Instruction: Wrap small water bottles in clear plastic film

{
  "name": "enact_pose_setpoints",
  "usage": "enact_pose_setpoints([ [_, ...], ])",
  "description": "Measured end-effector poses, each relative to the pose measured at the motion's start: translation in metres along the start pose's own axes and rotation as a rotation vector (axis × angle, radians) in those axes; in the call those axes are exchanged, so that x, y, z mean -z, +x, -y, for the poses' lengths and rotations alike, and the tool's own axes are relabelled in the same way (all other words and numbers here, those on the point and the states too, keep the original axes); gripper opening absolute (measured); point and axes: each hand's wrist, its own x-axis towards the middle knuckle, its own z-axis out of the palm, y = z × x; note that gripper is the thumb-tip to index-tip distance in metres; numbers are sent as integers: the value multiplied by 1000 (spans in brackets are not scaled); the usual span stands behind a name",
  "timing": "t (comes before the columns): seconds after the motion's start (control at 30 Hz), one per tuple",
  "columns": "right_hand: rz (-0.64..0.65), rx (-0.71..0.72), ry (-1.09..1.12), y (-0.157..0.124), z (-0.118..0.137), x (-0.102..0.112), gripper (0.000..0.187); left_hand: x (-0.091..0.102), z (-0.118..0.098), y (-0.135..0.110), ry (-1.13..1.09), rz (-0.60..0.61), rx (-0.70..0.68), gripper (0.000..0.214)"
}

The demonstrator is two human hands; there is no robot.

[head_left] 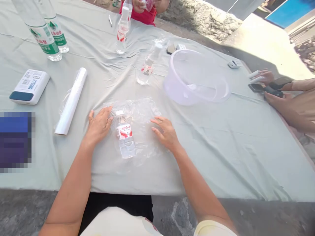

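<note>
A small water bottle (125,136) with a white cap and a red-and-white label lies on a sheet of clear plastic film (147,141), spread on the cloth-covered table. My left hand (98,125) rests at the film's left edge, beside the bottle's cap end, fingers stretched out. On the opposite side, my right hand (165,132) touches the film's right part with its fingers apart. Neither hand grips the bottle. Left of my left hand lies a roll of plastic film (72,101).
A clear plastic tub (179,88) stands to the right. Bottles (147,70) stand beyond the film, and taller bottles (46,44) at the back left. A white-and-blue device (30,87) lies left. Other people's hands (273,88) are at the right edge and the top.
</note>
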Motion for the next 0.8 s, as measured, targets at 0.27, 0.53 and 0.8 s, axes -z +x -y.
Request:
enact_pose_setpoints([
  [0.27, 135, -135, -351, -99, -17, 16, 55, -6, -35, 20, 156, 87, 6, 60],
  [0.53, 80, -171, -363, -121, -8, 20, 53, -3, -49, 58, 243, 232, -207, 54],
  [0.8, -44, -128, -291, -112, 2, 44, 37, -4, -40, 33, 128, -12, -145, 45],
])
